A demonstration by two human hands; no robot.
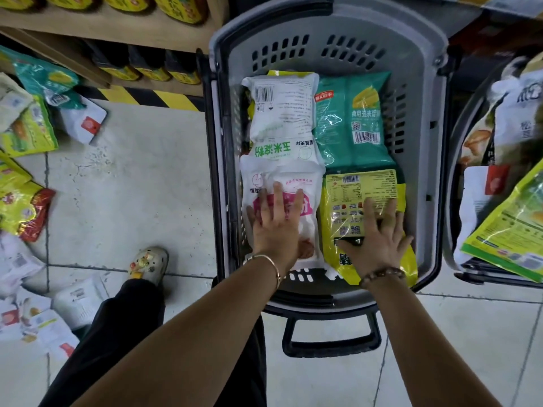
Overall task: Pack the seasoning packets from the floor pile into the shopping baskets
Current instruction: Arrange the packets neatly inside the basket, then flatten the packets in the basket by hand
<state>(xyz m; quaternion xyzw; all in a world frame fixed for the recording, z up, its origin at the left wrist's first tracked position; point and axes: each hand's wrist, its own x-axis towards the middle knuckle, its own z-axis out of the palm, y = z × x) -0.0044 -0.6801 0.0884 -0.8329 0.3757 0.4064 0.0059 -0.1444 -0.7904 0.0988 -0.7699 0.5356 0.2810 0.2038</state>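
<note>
Both hands lie flat inside the grey shopping basket (332, 23), fingers straight and spread, neither one curled round anything. The left hand (274, 221) presses its palm on a white packet with a pink label (293, 176) at the near left of the basket. The right hand (379, 233) presses on a yellow packet (361, 189) beside it at the near right, printed back facing up. Beyond these two lie a white packet with green lettering (282, 113) on the far left and a teal packet (349, 118) on the far right, so the four fill the basket floor side by side, with edges of other packets showing beneath them. A thin gold bangle (270, 259) sits on the left wrist and a beaded bracelet (382, 274) on the right. The basket's black handle (332, 339) lies down on the tiled floor (132, 171) at the near end. A second basket (449, 245) stands just right of the first, heaped with white and yellow-green packets above its rim. The floor pile (26, 136) of loose packets, green, yellow, red and white, spreads along the left edge of the view. Near it is a decorated shoe (148, 264) below a black trouser leg. Behind the pile a wooden shelf (88, 27) holds dark bottles with yellow labels, and yellow-black tape (147, 96) runs along its foot.
</note>
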